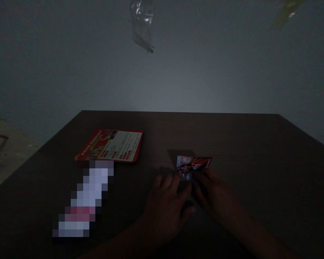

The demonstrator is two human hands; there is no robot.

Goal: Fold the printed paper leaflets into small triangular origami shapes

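Note:
A small picture card [193, 163] with a colourful red and blue print stands tilted at the middle right of the dark table, and its shadow falls behind it. My right hand [216, 192] has its fingers closed at the card's lower right edge. Just left of it, my left hand [166, 201] lies palm down with its fingers and thumb apart. Its fingertips are by the card's lower left corner; whether they touch it I cannot tell. Both hands hide the card's lower edge, and the light is dim.
A red booklet or box [121, 145] with a white text panel lies at the left on the table [232, 133]. In front of it is a long pale item [88, 198], blurred out by pixels. A clear plastic bag [143, 25] hangs on the wall [205, 72] behind.

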